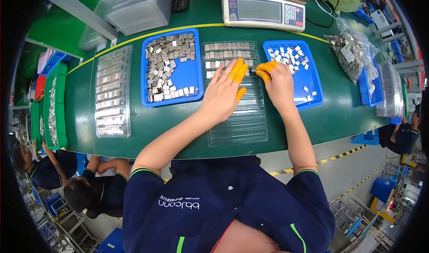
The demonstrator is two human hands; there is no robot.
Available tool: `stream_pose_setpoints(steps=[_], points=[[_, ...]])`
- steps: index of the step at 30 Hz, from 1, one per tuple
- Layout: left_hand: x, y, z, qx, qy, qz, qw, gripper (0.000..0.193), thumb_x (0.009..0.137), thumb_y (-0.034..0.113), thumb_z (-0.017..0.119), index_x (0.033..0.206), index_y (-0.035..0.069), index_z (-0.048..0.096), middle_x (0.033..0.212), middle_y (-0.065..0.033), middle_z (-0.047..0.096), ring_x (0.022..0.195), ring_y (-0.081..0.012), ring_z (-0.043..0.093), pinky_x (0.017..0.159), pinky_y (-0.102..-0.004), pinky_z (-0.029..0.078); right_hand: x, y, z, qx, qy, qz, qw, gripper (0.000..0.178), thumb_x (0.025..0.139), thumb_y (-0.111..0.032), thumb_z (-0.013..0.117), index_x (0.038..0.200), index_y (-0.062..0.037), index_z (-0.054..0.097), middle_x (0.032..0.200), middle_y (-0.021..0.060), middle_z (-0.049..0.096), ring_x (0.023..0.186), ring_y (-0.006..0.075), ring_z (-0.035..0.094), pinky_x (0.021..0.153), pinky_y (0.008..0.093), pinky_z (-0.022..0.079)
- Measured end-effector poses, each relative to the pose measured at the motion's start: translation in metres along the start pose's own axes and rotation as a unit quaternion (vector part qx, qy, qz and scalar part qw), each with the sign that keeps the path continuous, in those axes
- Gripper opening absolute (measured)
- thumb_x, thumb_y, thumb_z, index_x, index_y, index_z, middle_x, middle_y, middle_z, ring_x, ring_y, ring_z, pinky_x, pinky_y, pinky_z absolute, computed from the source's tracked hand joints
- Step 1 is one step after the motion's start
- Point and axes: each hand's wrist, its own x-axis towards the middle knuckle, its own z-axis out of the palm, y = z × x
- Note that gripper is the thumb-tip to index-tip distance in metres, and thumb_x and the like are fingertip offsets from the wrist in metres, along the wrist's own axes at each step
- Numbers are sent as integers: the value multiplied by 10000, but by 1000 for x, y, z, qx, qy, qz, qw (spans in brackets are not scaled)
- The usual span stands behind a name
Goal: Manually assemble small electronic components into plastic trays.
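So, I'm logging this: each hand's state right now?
Left hand: open, outstretched over the clear, ribbed, rectangular plastic tray.
Right hand: curled closed; whether it holds anything cannot be told.

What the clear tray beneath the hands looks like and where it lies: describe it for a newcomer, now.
On the green worktable, find the scale at the far side. Nearer, between two blue trays, lies a clear ribbed tray. Small metal parts sit only in its far rows; the other clear tray, further left, carries rows along its whole length.
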Motion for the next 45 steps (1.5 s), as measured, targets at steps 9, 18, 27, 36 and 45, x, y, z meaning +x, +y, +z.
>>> stream_pose_setpoints(steps=[9,18,27,36,45], points=[[1,1,12,49,-36,26,998,480,872,269,462,1274,17,384,1340,-88,387,1317,-213,233,1089,-413,136,-4,4,4,-55,-25,-73,996,173,650,-14,634,813,-55,673,845,49,620,884,228,539,880,359,376],[2,-1,13,66,-43,24,997,492,878,332,446,1268,34,404,1334,-76,397,1317,-207,232,1086,-407,145,-2,3,2,-25,-30,-82,996,148,663,-47,646,807,-53,677,838,44,616,879,221,542,900,366,374],[1,0,12,57,-44,32,997,493,874,337,455,1261,34,411,1331,-92,397,1312,-215,245,1083,-413,154,0,3,-9,22,44,17,999,190,726,-53,644,915,-62,654,821,59,616,871,198,561,992,405,269],[-20,-40,-57,132,77,-140,978,354,833,153,536,1169,45,507,1298,-151,422,1266,-305,313,1053,-467,203,-9,57,-19,-32,-66,119,990,273,791,-90,579,1060,-44,581,1036,128,570,1006,261,505,1032,446,194],[-78,-113,-89,175,153,-427,874,259,753,143,614,1000,68,635,1003,-125,597,1017,-262,486,1007,-428,231,-5,46,-32,-59,-97,12,993,323,708,-89,656,1030,-78,625,1064,99,567,1042,261,471,1007,411,248]])
